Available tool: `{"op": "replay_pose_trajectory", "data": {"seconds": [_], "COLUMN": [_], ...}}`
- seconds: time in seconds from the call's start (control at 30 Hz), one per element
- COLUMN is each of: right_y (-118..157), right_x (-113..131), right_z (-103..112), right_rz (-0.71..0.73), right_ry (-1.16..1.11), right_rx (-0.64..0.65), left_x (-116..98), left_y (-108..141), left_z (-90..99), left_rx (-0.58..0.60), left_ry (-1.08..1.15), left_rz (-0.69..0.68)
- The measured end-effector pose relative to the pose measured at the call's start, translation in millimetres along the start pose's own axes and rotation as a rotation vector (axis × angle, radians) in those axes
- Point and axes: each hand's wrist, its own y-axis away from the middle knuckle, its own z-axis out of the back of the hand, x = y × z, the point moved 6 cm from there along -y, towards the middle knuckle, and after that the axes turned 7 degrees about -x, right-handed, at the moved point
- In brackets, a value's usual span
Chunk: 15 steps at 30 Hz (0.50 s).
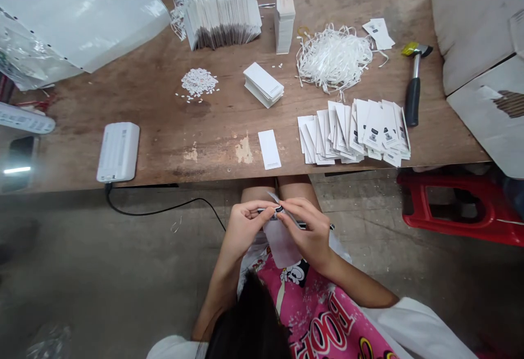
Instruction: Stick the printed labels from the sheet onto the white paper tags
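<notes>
Over the lap, my left hand and my right hand pinch a white card between them, with a small dark label near the fingertips. On the table edge in front lies a single white card. Behind it sits a small stack of white cards. To the right, a spread of printed tags overlaps in a row, below a tangled heap of white strings. A pile of tiny white pieces is at the left of the stack.
A white power bank with a black cable is at the front left. A hammer lies at the right near a cardboard box. Bundled tags and a tall card stack stand behind. A red stool is below right.
</notes>
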Motion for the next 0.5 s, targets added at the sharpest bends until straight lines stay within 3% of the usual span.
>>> {"op": "replay_pose_trajectory", "data": {"seconds": [0.13,0.33,0.4,0.5], "right_y": [5,6,0,-19], "right_x": [4,6,9,7], "right_z": [3,0,2,6], "right_rz": [0.136,0.254,0.230,0.064], "right_ry": [0.073,0.114,0.103,0.008], "right_rx": [-0.084,-0.048,-0.021,0.078], "left_x": [2,5,4,1], "left_y": [-2,-4,-4,-7], "left_z": [-2.2,-4.3,-2.0,6.5], "left_rx": [-0.028,-0.050,-0.065,-0.087], "left_ry": [-0.012,0.033,0.035,-0.035], "left_rz": [-0.018,-0.028,-0.020,-0.030]}}
